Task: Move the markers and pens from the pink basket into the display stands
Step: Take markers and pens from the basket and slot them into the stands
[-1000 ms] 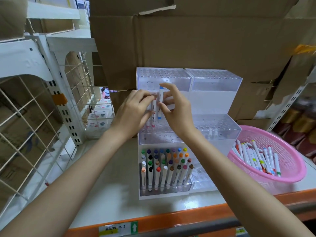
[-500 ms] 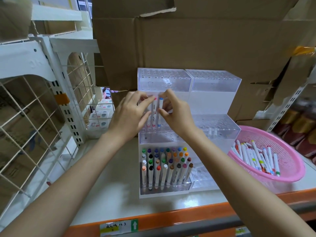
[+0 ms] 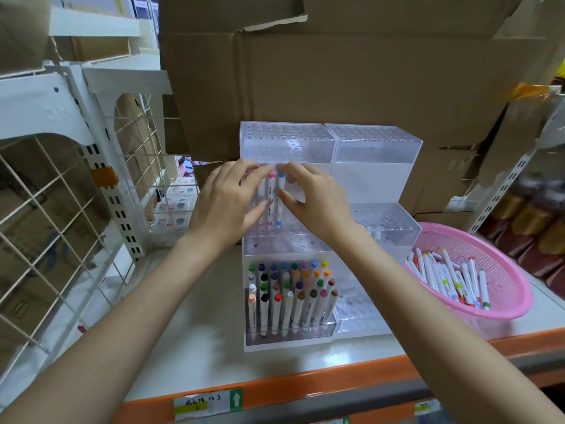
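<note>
At the left display stand (image 3: 287,142), middle tier: both hands meet, with the forearms reaching in from the lower corners of my view.
Left hand (image 3: 226,203): knuckles up, thumb and curled forefinger pinching the pink-capped marker (image 3: 270,191), which stands upright in a hole of this tier.
Right hand (image 3: 315,200): thumb and forefinger narrowed round the blue-capped marker (image 3: 280,194), which stands upright just right of the pink one with its lower end in the tier.
Writing: dark print runs along both barrels, too small for me to read. The shelf label (image 3: 208,403) in front of the stand bears handwriting I cannot make out, and beside it is a green sticker (image 3: 236,399) with a white up-arrow.
Stands: I count two. The right display stand (image 3: 376,142) touches the left one, and each has three stepped tiers.
Middle-tier markers: I count three, one partly hidden behind the left fingers.
Front-tier markers (image 3: 290,295): many cap colours, eight in the back row; I cannot count the total.
Pink basket (image 3: 489,249): one, right of the stands, holding loose white markers (image 3: 452,276) that overlap too much to count.
</note>
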The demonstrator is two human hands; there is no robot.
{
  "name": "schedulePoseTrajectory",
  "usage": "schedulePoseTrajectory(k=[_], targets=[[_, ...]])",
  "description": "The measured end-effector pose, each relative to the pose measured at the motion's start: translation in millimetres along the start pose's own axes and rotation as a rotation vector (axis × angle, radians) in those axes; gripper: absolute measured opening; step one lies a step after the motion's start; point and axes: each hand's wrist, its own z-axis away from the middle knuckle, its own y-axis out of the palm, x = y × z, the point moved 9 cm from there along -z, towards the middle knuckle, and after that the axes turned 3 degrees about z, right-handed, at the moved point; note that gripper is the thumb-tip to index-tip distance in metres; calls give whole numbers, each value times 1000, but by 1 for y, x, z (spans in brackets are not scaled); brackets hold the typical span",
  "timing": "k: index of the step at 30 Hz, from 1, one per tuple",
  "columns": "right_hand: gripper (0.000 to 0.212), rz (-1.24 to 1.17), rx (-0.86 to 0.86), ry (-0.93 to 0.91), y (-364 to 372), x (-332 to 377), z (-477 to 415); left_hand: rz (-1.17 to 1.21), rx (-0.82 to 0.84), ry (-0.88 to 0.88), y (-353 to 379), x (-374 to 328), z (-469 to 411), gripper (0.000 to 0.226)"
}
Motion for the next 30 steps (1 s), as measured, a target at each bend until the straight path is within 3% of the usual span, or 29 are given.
schedulePoseTrajectory(k=[8,16,30], targets=[[60,206,154,58,-13,-17,19,-65,67,-67,6,-26,0,60],[59,293,222,198,-51,-69,68,-11,182,-52,36,-110,-7,59],[57,412,353,423,-153,-219,186,100,300,61,123,-294,-42,46]])
